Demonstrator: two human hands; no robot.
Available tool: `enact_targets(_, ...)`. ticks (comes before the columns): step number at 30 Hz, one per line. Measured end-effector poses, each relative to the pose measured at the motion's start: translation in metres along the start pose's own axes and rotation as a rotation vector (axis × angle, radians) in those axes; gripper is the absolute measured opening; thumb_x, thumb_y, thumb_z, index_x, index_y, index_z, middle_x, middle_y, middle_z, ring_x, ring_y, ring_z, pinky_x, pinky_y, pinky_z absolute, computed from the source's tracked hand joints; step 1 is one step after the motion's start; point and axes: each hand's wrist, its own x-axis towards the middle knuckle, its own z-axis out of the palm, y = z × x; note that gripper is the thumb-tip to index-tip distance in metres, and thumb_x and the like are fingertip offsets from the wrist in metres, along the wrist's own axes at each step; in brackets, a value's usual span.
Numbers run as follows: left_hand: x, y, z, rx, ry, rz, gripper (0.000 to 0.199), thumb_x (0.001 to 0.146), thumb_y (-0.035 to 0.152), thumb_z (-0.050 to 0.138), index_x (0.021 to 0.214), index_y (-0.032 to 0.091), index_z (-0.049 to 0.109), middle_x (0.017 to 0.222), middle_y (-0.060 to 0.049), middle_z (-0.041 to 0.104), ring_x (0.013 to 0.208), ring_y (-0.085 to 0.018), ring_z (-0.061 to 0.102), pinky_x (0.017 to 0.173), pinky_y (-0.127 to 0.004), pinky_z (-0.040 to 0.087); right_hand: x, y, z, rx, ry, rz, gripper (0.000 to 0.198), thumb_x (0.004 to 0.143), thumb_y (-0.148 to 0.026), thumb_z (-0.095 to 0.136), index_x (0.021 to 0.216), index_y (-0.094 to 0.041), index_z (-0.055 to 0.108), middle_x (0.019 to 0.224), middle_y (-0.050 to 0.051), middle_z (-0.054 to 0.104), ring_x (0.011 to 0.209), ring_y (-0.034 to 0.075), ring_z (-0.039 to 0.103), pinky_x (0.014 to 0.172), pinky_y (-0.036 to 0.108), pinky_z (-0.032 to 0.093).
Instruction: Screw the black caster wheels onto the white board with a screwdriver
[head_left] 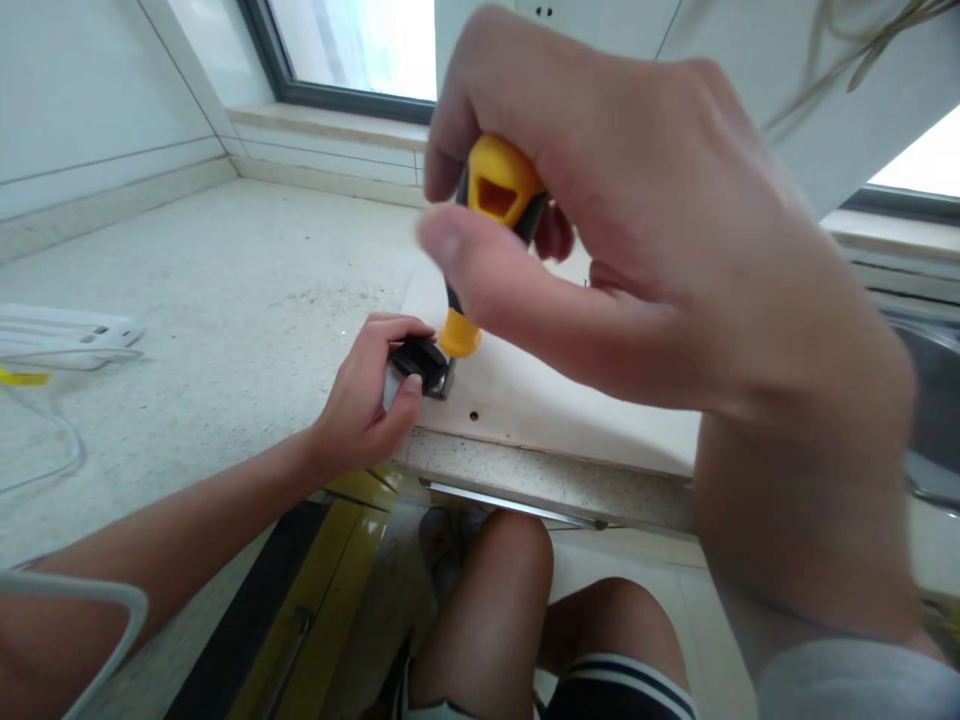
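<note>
My right hand (600, 210) is wrapped round the yellow and black handle of a screwdriver (504, 180), held upright with its shaft pointing down. The shaft meets a small metal piece at the end of a black fitting (421, 364), which may be a hinge or a catch; its exact kind does not show. With thumb and fingers, my left hand (375, 385) pinches that fitting against the edge of a white board (570, 390). The board lies flat on the speckled counter, partly hidden under my right hand. Near its front edge is a small round hole (473, 416).
A white power strip (67, 335) with a cable lies on the counter (225, 260) at left. A metal sink (934, 410) is at far right. Cables (885, 45) hang at upper right. Yellow cabinet fronts (322, 580) and my knees are below the counter's edge.
</note>
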Motion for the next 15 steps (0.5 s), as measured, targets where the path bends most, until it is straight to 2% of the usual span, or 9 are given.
enact_targets(2, -0.0006, -0.0003, 0.0006, -0.033, 0.009, -0.034, 0.045, 0.098, 0.02, 0.059, 0.142, 0.023, 0.057, 0.131, -0.015, 0.066, 0.12, -0.032, 0.07, 0.101, -0.058, 0.066, 0.001, 0.0008, 0.0011, -0.067, 0.023, 0.015, 0.039, 0.113, -0.061, 0.046, 0.111, -0.026, 0.064, 0.113, 0.0, 0.072, 0.109, 0.029, 0.07, 0.098, 0.045, 0.052)
enact_targets(3, -0.0008, -0.0002, 0.0008, -0.047, 0.011, -0.053, 0.045, 0.098, 0.02, 0.059, 0.143, 0.023, 0.056, 0.134, -0.015, 0.066, 0.122, -0.032, 0.069, 0.101, -0.058, 0.066, 0.0013, 0.0013, 0.0013, -0.041, 0.01, -0.001, 0.036, 0.114, -0.058, 0.046, 0.114, -0.026, 0.064, 0.116, -0.001, 0.072, 0.11, 0.027, 0.07, 0.099, 0.044, 0.052)
enact_targets(5, -0.0011, 0.0001, 0.0014, -0.06, 0.01, -0.073, 0.045, 0.099, 0.019, 0.058, 0.144, 0.023, 0.057, 0.137, -0.016, 0.065, 0.125, -0.033, 0.069, 0.1, -0.057, 0.068, 0.0008, 0.0019, 0.0008, 0.089, -0.035, -0.068, 0.02, 0.112, -0.04, 0.049, 0.126, -0.031, 0.06, 0.127, -0.005, 0.069, 0.112, 0.023, 0.07, 0.096, 0.04, 0.051)
enact_targets(7, -0.0014, 0.0002, 0.002, -0.053, 0.011, -0.075, 0.045, 0.099, 0.018, 0.058, 0.144, 0.022, 0.058, 0.137, -0.017, 0.066, 0.128, -0.034, 0.068, 0.099, -0.057, 0.068, -0.0001, 0.0013, -0.0005, 0.158, -0.06, -0.095, 0.023, 0.106, -0.03, 0.052, 0.128, -0.034, 0.057, 0.128, -0.007, 0.068, 0.11, 0.022, 0.07, 0.092, 0.038, 0.051)
enact_targets(9, -0.0021, -0.0003, 0.0028, -0.065, 0.015, -0.082, 0.045, 0.099, 0.019, 0.059, 0.144, 0.022, 0.058, 0.139, -0.017, 0.065, 0.13, -0.034, 0.067, 0.099, -0.057, 0.069, -0.0006, -0.0005, -0.0014, 0.086, -0.009, -0.051, 0.013, 0.108, -0.041, 0.052, 0.113, -0.031, 0.059, 0.115, -0.005, 0.07, 0.106, 0.025, 0.072, 0.093, 0.042, 0.05)
enact_targets(11, -0.003, -0.0011, 0.0037, -0.096, 0.018, -0.1, 0.046, 0.099, 0.02, 0.059, 0.144, 0.023, 0.058, 0.14, -0.017, 0.064, 0.129, -0.034, 0.067, 0.1, -0.057, 0.069, -0.0004, -0.002, -0.0013, 0.017, 0.05, -0.016, 0.025, 0.11, -0.051, 0.05, 0.102, -0.028, 0.057, 0.102, -0.004, 0.07, 0.102, 0.026, 0.073, 0.095, 0.044, 0.05)
enact_targets(14, -0.0034, -0.0011, 0.0042, -0.09, 0.015, -0.128, 0.045, 0.098, 0.022, 0.061, 0.143, 0.023, 0.058, 0.139, -0.018, 0.064, 0.128, -0.034, 0.067, 0.099, -0.056, 0.069, -0.0004, -0.0022, -0.0004, 0.095, 0.042, -0.099, 0.012, 0.106, -0.036, 0.05, 0.111, -0.032, 0.06, 0.11, -0.004, 0.073, 0.101, 0.025, 0.072, 0.091, 0.042, 0.054)
enact_targets(15, -0.0032, -0.0006, 0.004, -0.075, 0.01, -0.137, 0.044, 0.097, 0.024, 0.061, 0.141, 0.023, 0.059, 0.138, -0.018, 0.065, 0.127, -0.034, 0.067, 0.099, -0.056, 0.069, -0.0003, -0.002, -0.0001, 0.123, 0.028, -0.126, 0.017, 0.103, -0.032, 0.049, 0.116, -0.033, 0.061, 0.113, -0.004, 0.073, 0.101, 0.025, 0.072, 0.089, 0.041, 0.055)
